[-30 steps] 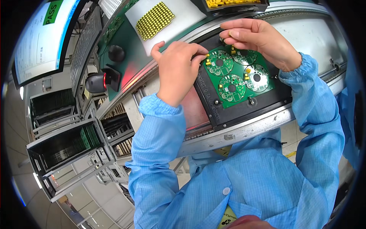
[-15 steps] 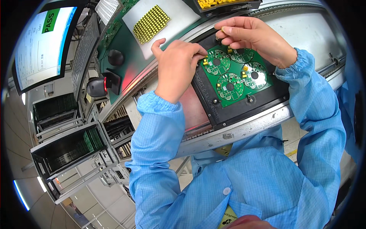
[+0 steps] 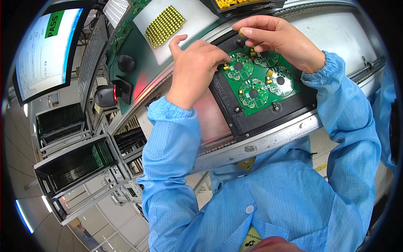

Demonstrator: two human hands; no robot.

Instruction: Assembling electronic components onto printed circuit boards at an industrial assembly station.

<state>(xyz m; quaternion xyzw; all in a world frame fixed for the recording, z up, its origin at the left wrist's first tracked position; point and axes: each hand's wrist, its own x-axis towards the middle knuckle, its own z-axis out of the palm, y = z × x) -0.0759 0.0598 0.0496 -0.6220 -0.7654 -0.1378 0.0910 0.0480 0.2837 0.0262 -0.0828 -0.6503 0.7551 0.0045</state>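
Note:
A green circuit board panel (image 3: 259, 106) with several round boards lies in a black fixture (image 3: 252, 129). Yellow block-shaped components (image 3: 240, 92) stand on it. My left hand (image 3: 194, 69) rests over the fixture's left side, thumb and forefinger pinched at the panel's far left corner beside a yellow component; whatever those fingertips hold is hidden. Above the panel's far edge, my right hand (image 3: 275, 38) pinches a small yellowish component (image 3: 241, 32) between thumb and forefinger, clear of the board. Its other fingers curl below and partly cover the far right round board (image 3: 266, 61).
The fixture sits on a metal conveyor rail (image 3: 273, 140). Beyond my left hand, a white foam sheet (image 3: 153, 17) carries rows of yellow components (image 3: 165, 27). A black bin (image 3: 252, 9) of yellow parts, a black mouse (image 3: 126, 63), a scanner (image 3: 105, 95) and a monitor (image 3: 46, 52) stand around.
My left hand has shifted slightly, its wrist moving left and nearer me, with the fingertips still at the panel's corner. The right hand has drifted a little left and away, still pinching the component.

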